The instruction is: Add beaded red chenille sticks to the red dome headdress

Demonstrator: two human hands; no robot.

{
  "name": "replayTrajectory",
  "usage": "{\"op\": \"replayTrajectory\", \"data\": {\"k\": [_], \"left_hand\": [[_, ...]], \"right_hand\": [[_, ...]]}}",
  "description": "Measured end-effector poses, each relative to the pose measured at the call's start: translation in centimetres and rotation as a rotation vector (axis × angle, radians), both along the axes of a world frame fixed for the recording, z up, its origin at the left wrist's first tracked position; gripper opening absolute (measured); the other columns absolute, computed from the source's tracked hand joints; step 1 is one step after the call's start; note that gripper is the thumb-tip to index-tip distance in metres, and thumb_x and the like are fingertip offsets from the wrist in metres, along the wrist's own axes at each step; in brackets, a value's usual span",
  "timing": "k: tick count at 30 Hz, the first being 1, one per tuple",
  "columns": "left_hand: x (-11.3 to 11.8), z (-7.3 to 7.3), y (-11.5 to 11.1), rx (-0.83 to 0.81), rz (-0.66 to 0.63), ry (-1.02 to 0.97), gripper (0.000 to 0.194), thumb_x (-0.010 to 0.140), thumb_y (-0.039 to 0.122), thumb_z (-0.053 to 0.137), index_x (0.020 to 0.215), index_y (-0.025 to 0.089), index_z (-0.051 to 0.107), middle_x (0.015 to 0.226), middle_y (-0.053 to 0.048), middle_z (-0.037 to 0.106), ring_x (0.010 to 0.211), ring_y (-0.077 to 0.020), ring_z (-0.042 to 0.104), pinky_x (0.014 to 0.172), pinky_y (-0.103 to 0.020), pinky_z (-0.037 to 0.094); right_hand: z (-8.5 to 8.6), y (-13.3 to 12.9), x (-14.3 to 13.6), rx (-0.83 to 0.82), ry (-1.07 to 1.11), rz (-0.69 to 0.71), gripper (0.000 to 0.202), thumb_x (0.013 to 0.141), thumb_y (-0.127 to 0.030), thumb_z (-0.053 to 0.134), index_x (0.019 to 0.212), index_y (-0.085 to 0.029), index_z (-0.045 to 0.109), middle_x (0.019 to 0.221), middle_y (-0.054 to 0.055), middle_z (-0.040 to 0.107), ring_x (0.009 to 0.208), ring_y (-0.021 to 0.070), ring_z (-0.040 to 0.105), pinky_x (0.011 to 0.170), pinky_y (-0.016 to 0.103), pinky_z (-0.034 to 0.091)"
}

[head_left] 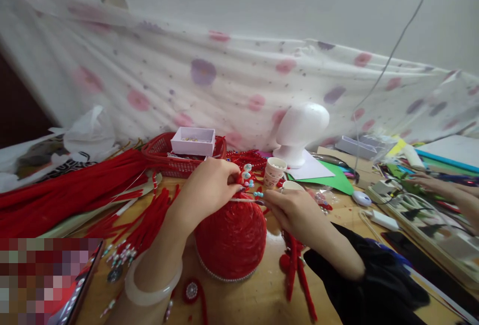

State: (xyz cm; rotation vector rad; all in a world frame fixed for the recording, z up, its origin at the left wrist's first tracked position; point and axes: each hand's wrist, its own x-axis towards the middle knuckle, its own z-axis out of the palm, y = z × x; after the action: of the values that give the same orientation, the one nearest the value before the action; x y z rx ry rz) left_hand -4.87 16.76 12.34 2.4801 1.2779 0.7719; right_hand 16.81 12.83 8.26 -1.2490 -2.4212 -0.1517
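Observation:
A red dome-shaped headpiece (232,240) with a ribbed surface and a row of small pearls along its lower edge stands on the table in front of me. Over its top, my left hand (213,185) is closed in a pinch by a cluster of white and pale blue beads (247,174). My right hand (290,210) pinches a thin strand carrying small light blue beads (258,194), just right of the dome's top. A pale cord passes across the dome between both hands. My fingers partly hide where the strand is gripped.
Behind the hands are a red basket (159,160) under a white box (192,143), paper cups (275,171) and a white foam head (303,125). Red chenille stems (86,175) lie left. At right are a power strip (422,220) and another person's hand (445,187).

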Motion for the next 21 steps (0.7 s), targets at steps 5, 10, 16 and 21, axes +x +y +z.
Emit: {"op": "replayTrajectory", "data": {"k": [5,10,16,21], "left_hand": [[0.36,0.03,0.05,-0.029,-0.005,-0.009,0.010,0.079,0.016,0.064,0.070,0.018,0.068,0.072,-0.004,0.074,0.065,-0.0177,0.063,0.058,-0.028,0.036],[0.39,0.05,0.02,-0.014,0.014,0.014,0.009,0.080,0.018,0.066,0.072,0.018,0.069,0.074,-0.005,0.075,0.066,-0.0184,0.064,0.058,-0.028,0.037],[0.24,-0.08,0.05,0.009,0.008,0.023,0.009,0.081,0.020,0.066,0.074,0.018,0.070,0.075,-0.005,0.075,0.067,-0.0187,0.064,0.059,-0.028,0.038],[0.17,-0.09,0.09,-0.004,0.006,0.010,0.004,0.079,0.018,0.067,0.077,0.018,0.071,0.079,-0.005,0.076,0.069,-0.0190,0.066,0.061,-0.028,0.040]], "right_hand": [[-0.81,0.43,0.26,-0.181,0.031,0.014,0.030,0.099,-0.022,0.038,0.080,-0.018,0.061,0.062,0.001,0.059,0.052,0.0128,0.048,0.053,0.027,0.029],[-0.41,0.26,0.18,-0.100,0.078,0.039,0.031,0.101,-0.028,0.041,0.079,-0.019,0.061,0.063,0.001,0.059,0.056,0.0132,0.050,0.054,0.026,0.030],[-0.26,-0.08,0.05,-0.165,0.188,0.040,0.027,0.099,-0.025,0.048,0.076,-0.019,0.060,0.061,-0.002,0.058,0.054,0.0121,0.049,0.055,0.025,0.032],[-0.83,-0.42,0.11,-0.068,0.175,0.043,0.025,0.100,-0.030,0.050,0.079,-0.019,0.062,0.066,0.000,0.063,0.059,0.0143,0.055,0.057,0.025,0.033]]}}
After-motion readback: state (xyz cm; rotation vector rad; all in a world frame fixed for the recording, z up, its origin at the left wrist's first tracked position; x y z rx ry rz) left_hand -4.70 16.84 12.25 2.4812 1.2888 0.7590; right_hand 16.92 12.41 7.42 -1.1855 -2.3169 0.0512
